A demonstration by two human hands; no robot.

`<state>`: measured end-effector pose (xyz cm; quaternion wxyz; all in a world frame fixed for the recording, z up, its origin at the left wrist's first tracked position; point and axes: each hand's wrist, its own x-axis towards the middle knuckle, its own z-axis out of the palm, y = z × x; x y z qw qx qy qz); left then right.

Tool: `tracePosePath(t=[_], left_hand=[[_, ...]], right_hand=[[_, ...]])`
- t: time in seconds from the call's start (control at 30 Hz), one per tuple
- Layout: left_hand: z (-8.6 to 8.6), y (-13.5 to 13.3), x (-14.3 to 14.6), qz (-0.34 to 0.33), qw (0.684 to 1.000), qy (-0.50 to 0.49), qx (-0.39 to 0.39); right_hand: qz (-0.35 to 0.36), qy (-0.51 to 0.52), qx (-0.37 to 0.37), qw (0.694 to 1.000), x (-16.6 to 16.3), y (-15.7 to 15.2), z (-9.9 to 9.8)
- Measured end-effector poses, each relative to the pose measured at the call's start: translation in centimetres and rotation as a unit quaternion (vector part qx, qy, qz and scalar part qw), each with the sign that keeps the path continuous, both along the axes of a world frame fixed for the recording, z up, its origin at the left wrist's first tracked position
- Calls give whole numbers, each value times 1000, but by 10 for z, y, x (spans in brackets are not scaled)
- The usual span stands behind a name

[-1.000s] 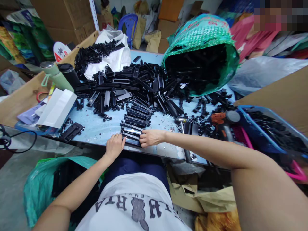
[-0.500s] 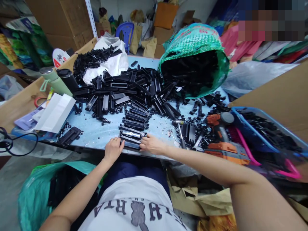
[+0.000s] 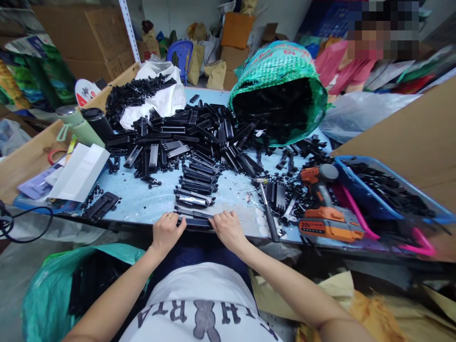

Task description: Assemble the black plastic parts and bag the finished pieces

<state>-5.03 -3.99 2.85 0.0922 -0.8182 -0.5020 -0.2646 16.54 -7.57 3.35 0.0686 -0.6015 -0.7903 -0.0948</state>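
At the table's front edge, a long black plastic part (image 3: 195, 222) lies between my two hands. My left hand (image 3: 166, 231) grips its left end, thumb along the near side. On the opposite end, the fingers of my right hand (image 3: 228, 229) are closed. Just beyond it is another black strip (image 3: 194, 212), partly covered by my fingertips. Further back, a row of similar black parts (image 3: 199, 185) is lined up side by side, one with a shiny top (image 3: 192, 200).
A heap of black parts (image 3: 178, 128) covers the table's middle. A green woven sack (image 3: 278, 61) gapes behind it. To the right are a hammer (image 3: 270, 213), an orange cordless drill (image 3: 327, 223) and a blue basket (image 3: 388, 190). Another person's pink sleeve (image 3: 331, 64) shows at the back.
Both hands have drawn slightly nearer the table's front edge, and the nearest part has come away from the shiny-topped one. The right forearm has swung inward. The camera view has shifted a little.
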Motion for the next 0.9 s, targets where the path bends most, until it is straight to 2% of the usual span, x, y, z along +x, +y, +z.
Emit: tracePosePath(t=[0.1, 0.23, 0.37, 0.53, 0.7, 0.9], left_hand=[[5, -6, 2, -9, 1000, -16, 1], [-6, 2, 5, -11, 1000, -21, -2], [-24, 11, 4, 2, 1000, -13, -17], [-34, 11, 3, 18, 999, -15, -49], [-38, 9, 6, 9, 996, -38, -80], [-34, 5, 4, -18, 995, -74, -60]], right_hand=[[17, 1, 33, 999, 9, -1, 2], [46, -20, 31, 998, 15, 6, -6], [77, -38, -4, 996, 15, 11, -11], [89, -51, -73, 992, 12, 13, 1], [14, -49, -101, 994, 2, 10, 3], [-66, -10, -47, 997, -6, 2, -15]])
